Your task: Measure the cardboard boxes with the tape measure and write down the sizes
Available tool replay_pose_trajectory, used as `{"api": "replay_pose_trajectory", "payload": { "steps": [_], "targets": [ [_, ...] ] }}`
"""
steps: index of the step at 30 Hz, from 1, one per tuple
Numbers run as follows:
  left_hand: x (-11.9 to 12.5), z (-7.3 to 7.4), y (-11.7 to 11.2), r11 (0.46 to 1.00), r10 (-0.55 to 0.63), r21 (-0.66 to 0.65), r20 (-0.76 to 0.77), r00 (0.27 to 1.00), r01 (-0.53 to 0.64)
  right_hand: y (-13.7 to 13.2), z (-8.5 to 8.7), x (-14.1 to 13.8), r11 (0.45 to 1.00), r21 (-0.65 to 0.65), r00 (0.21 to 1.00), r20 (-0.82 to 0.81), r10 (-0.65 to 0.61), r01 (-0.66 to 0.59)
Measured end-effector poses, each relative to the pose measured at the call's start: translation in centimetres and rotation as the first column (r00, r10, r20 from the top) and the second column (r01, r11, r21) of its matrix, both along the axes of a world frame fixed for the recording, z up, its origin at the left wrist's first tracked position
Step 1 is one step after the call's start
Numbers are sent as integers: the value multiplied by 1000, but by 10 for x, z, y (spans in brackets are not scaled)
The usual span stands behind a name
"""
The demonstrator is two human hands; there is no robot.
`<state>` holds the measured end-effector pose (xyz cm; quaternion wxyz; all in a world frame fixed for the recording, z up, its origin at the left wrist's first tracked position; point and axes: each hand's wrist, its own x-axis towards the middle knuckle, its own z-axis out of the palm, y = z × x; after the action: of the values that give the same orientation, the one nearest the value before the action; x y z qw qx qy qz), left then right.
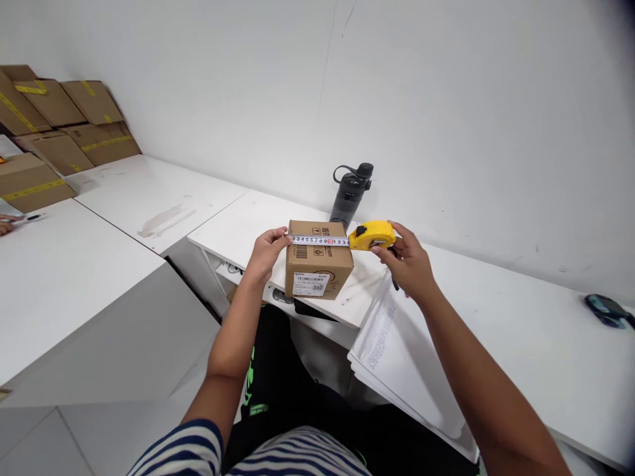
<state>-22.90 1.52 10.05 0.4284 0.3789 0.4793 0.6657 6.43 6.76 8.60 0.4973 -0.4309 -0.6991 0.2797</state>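
Note:
A small brown cardboard box (319, 261) with a white label on its near side sits at the front of the white desk. Across its top runs the white blade of a yellow tape measure (373, 235), with printed numbers facing up. My left hand (268, 251) pinches the blade's free end at the box's left edge. On the other side, my right hand (407, 258) grips the yellow case just past the box's right edge. Parts of my right fingers are hidden behind the case.
Behind the box stands a dark bottle (351, 192) near the wall. A stack of papers (411, 363) overhangs the desk's front edge. Several taped cartons (106, 142) are piled at far left, near another person's hand (6, 225) with a pen. A dark object (606, 311) lies at right.

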Motion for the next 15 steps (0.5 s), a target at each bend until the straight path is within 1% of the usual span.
{"api": "replay_pose_trajectory", "payload": {
  "steps": [3,6,8,10,13,15],
  "targets": [
    [-7,18,-17,995,-22,94,-59,998,27,-18,8,5,997,73,999,31,-33,31],
    [-12,34,-36,991,-23,125,-150,988,42,-39,19,14,981,168,983,137,-124,101],
    [-15,40,-43,992,-11,120,-173,985,32,-50,26,19,968,223,971,179,-159,117],
    [-16,43,-47,992,-4,120,-168,986,25,-56,30,24,958,258,969,178,-172,123],
    [-10,51,-54,985,-4,169,-169,986,33,-64,26,30,953,283,977,146,-156,110],
    [2,59,-60,975,-45,203,-195,980,85,-73,18,33,956,292,988,137,-72,29]
  ]
}}
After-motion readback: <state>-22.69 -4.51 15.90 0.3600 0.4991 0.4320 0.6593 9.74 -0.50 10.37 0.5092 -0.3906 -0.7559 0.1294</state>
